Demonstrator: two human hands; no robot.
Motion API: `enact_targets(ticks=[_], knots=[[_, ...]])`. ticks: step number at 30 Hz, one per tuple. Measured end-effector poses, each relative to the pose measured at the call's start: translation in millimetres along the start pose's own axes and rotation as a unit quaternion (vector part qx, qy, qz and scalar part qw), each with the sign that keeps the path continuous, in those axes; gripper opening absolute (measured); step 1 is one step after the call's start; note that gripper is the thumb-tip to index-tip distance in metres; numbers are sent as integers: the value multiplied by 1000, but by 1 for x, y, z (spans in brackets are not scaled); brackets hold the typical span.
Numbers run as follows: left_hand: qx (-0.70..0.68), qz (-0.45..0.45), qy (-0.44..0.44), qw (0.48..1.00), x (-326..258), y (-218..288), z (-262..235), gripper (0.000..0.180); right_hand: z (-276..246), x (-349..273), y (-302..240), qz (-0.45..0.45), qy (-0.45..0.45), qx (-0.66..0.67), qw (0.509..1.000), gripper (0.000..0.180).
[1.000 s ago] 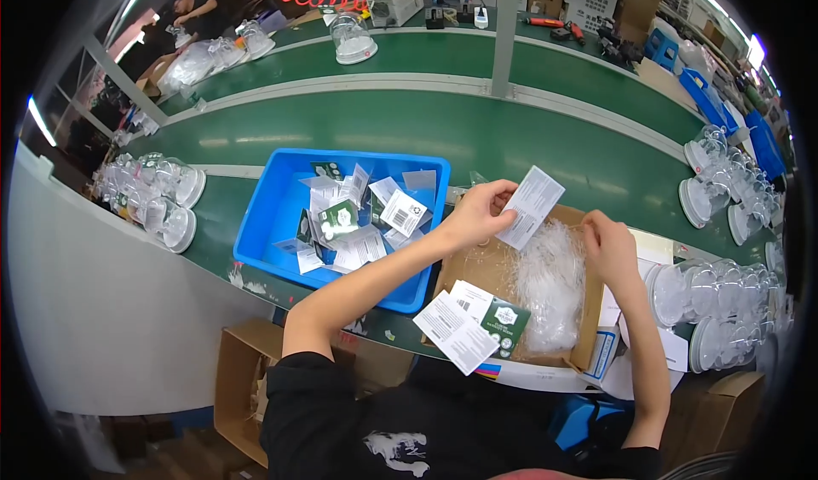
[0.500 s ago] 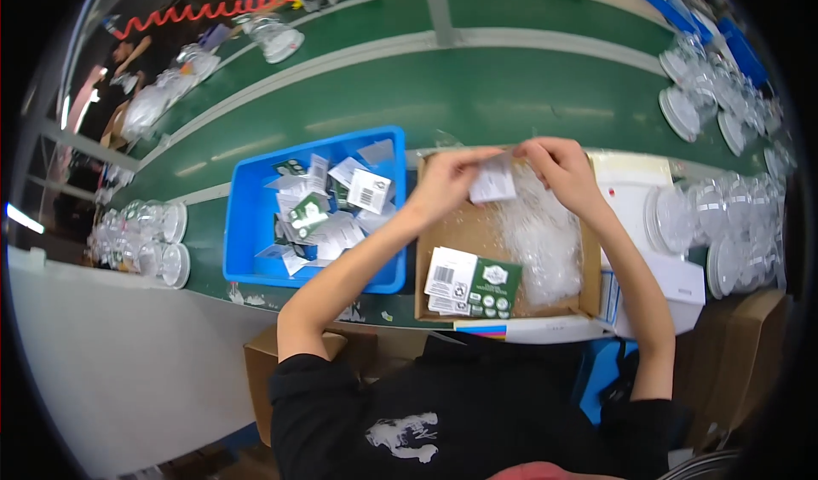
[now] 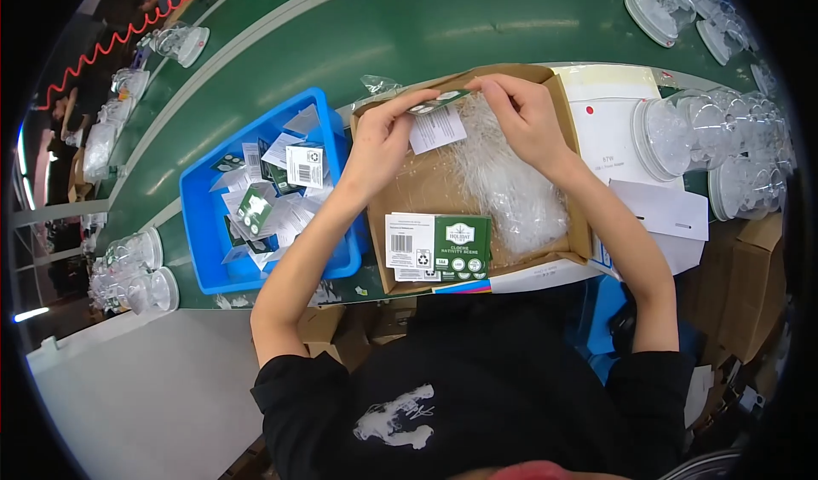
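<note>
Green-and-white, the folded card, over the cardboard box at eleven o'clock, is pinched by the left hand, the right hand, nearly closed, at its two-o'clock corner, hold unclear: apparently corner work, next calling for steady fingertips.

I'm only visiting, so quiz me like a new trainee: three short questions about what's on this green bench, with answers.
1. What does the left hand hold?
2. Which side of the open cardboard box is the blue bin on? A) left B) right C) inside it
3. True or false: the clear plastic bundle lies inside the box.

Key: 1. A green-and-white card. 2. A. 3. True.
</note>
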State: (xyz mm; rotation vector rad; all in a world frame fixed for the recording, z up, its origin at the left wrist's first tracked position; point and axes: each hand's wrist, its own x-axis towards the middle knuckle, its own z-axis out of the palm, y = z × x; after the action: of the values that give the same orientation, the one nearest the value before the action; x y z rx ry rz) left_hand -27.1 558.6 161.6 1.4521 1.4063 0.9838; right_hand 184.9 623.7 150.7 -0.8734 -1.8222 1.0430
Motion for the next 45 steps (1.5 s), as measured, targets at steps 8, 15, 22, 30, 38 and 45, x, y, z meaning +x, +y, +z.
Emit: enact_targets(ticks=[8,15,22,30,38,45], knots=[[103,127,18,986,13,-15,-5,46,-6,4,-10,-71,47,-33,996,20],[29,55,-65,996,8,-10,-12,41,12,6,8,-7,-123,42,991,21],[-80,-14,-79,994,-2,3,0,32,8,-3,7,7,-111,61,992,17],[-65,-17,32,997,3,2,1,26,1,3,-1,-10,-49,-30,998,16],[12,6,45,999,-4,10,6,21,9,-1,3,-5,-128,-72,989,17],[-21,62,69,995,-3,-4,10,22,12,0,6,40,-126,-32,991,22]])
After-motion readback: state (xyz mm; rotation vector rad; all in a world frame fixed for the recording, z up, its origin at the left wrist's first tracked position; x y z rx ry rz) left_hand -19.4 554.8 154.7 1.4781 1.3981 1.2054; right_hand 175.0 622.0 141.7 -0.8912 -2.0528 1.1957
